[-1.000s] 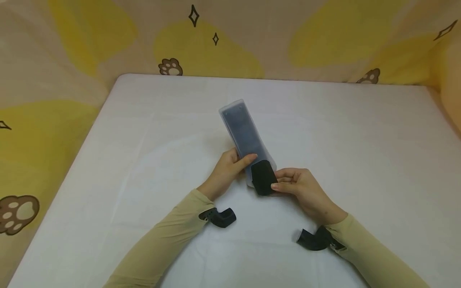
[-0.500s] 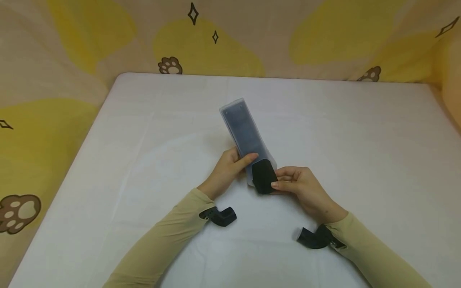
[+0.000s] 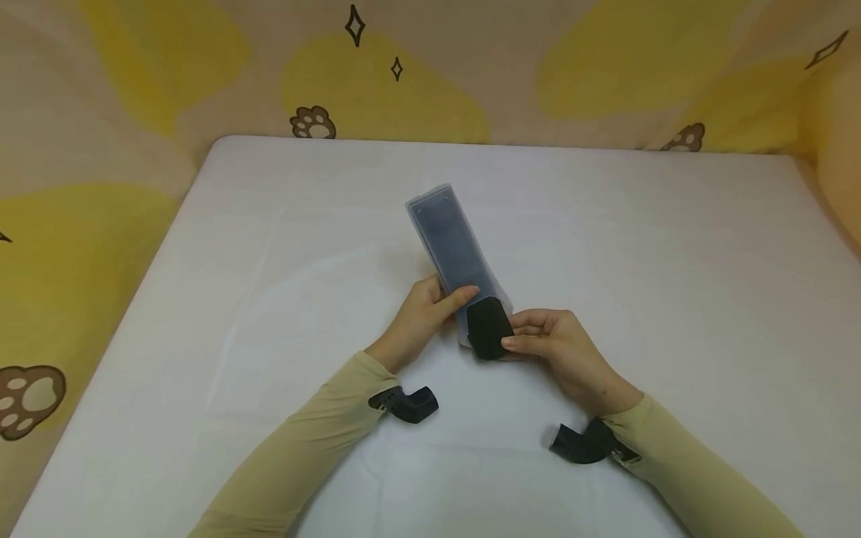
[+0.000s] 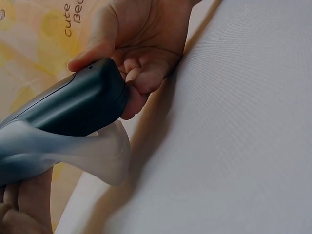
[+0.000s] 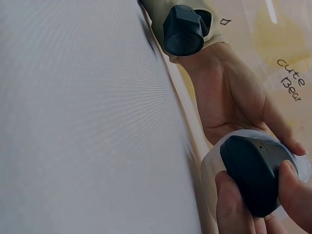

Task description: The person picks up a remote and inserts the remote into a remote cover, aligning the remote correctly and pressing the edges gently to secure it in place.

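Note:
A black remote control [image 3: 489, 329] sits mostly inside a translucent soft cover [image 3: 452, 239], held tilted above the white table. Its bare rounded end sticks out of the cover at the near end. My left hand [image 3: 420, 314] grips the covered part, thumb across the upper face and fingers behind. With thumb and fingers, my right hand [image 3: 572, 351] pinches the bare end of the remote control [image 4: 83, 102]. In the left wrist view, the cover's loose edge [image 4: 109, 156] flares away from the remote control. The face turned away from the head camera is hidden there.
Both hands work over a white table [image 3: 269, 418]. A yellow and beige patterned cloth [image 3: 430, 82] hangs behind it and along the sides. Small black wrist cameras [image 3: 410, 406] stick out from both sleeves.
Both hands keep their holds on the cover and the remote control. The whole head view has shifted very slightly; no clear movement of the remote control within the cover shows.

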Tool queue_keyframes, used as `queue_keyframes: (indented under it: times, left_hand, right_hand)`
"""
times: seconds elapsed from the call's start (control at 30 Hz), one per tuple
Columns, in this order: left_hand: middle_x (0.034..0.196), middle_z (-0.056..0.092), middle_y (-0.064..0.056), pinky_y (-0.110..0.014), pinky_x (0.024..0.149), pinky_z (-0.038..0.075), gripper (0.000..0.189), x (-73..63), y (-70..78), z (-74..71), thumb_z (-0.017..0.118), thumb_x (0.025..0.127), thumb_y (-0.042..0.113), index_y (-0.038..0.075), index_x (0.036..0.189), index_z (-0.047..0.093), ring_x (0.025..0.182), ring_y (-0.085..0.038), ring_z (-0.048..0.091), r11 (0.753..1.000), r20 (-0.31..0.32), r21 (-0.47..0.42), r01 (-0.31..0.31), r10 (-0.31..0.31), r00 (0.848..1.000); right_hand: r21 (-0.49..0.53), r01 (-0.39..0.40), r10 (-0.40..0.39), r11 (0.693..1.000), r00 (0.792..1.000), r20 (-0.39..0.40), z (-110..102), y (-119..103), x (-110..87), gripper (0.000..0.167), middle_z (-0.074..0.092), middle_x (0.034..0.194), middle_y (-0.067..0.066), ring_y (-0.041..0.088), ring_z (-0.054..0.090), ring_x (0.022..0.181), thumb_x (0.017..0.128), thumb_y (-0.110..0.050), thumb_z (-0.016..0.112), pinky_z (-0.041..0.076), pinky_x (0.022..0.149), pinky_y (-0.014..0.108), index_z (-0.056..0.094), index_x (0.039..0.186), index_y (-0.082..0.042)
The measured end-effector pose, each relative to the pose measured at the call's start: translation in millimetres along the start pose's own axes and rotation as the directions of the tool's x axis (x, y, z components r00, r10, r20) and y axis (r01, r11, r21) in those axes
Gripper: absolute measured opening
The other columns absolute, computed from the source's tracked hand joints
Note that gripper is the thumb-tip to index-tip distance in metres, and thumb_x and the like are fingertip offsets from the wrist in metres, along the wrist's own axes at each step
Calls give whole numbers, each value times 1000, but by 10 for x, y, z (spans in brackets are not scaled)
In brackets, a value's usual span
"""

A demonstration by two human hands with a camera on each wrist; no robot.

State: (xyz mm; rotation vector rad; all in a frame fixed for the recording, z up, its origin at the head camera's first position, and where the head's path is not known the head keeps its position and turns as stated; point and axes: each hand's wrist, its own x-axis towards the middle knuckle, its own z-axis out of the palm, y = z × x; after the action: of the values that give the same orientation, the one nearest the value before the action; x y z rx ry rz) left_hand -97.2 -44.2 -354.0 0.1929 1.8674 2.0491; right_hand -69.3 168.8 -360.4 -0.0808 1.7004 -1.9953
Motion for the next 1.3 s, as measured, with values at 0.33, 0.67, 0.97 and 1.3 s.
queue_keyframes:
  times: [0.33,0.67,0.97,1.3]
  left_hand:
    - [108,65,-13,-23,81,46,32,-47,-32,-15,55,96,12,-6,122,52,91,-8,57,1000,-27,-4,4,-4,1000]
    - [109,65,-13,-25,82,47,32,-39,-12,-13,53,97,11,-6,124,51,93,-9,58,1000,-25,-29,10,-11,1000]
    - [124,57,-19,-30,90,47,40,20,4,-20,47,99,13,-5,134,42,105,-14,59,989,18,-144,41,-39,999]
    - [112,62,-18,-33,80,53,51,26,-17,6,53,98,30,-9,129,43,95,-16,63,963,-51,-266,35,-50,997]
  right_hand:
    - [8,-8,8,1000,1000,10,38,25,25,30,70,92,9,20,68,85,82,8,64,54,79,35,56,109,16]
    - [4,-10,10,1000,1000,1,45,12,60,30,70,91,9,20,68,84,82,10,63,54,79,35,54,110,18]
    - [12,2,-2,1000,1000,15,8,0,70,23,70,90,8,18,68,84,84,9,61,53,80,34,57,106,10]
    - [53,44,-46,998,998,33,-11,28,42,19,71,89,6,17,68,84,85,10,60,54,79,34,62,101,1]
